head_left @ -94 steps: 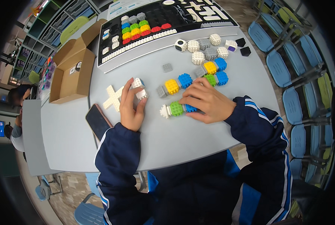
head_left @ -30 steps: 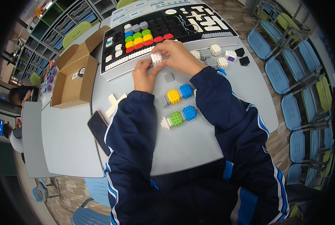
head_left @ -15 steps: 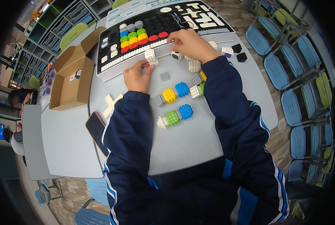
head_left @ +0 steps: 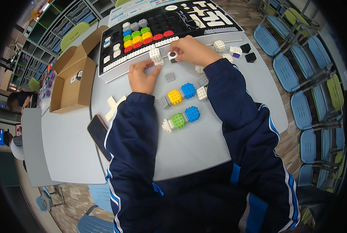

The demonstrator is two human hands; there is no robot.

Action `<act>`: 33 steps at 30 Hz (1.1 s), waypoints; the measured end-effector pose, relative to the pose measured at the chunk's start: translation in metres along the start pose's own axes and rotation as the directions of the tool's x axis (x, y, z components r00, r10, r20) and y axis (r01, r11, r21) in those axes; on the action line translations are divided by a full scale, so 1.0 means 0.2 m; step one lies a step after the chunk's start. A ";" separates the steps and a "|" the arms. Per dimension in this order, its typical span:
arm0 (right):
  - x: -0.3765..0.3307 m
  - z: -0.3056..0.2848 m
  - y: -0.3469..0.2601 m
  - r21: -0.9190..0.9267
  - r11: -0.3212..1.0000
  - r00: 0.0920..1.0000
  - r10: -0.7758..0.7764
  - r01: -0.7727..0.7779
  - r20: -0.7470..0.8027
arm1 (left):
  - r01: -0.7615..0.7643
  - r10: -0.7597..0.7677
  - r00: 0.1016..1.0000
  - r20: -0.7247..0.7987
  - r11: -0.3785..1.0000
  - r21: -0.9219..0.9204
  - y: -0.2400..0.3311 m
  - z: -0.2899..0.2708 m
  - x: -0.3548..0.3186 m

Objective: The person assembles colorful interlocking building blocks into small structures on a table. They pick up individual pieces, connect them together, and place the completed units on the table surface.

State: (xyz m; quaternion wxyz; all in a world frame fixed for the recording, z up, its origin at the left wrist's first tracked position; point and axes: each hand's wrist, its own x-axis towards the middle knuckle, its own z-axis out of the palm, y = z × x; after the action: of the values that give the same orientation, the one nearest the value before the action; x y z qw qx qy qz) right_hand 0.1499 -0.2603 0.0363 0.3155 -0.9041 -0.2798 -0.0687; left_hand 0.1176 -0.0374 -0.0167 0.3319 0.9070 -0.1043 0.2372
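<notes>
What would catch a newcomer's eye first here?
Likely the green, yellow and red blocks in the black-lined box at the table's far side. Next, between the forearms, the gray-yellow-blue chain and, nearer, the white-green-blue chain. Beyond them, the left hand holds a white studded block, the right hand a white block with a dark round spot.

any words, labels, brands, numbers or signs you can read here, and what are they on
No text is legible.
Printed sheet at the top: too small to read.
Label in the cardboard box: too small.
Screen at far left: blurred.
White block in the right hand: dark round mark, no lettering visible.
</notes>
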 end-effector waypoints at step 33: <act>-0.13 -0.25 0.07 -0.068 0.980 0.976 0.191 -0.185 0.103 | -0.087 0.087 0.995 -0.052 0.996 -0.007 -0.02 0.02 0.00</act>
State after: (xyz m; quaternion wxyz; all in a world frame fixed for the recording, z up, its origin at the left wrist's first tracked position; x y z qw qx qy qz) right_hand 0.1395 -0.3124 0.0609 0.2787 -0.9376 -0.2077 0.0026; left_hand 0.1210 -0.0367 -0.0211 0.3281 0.8936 -0.1360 0.2745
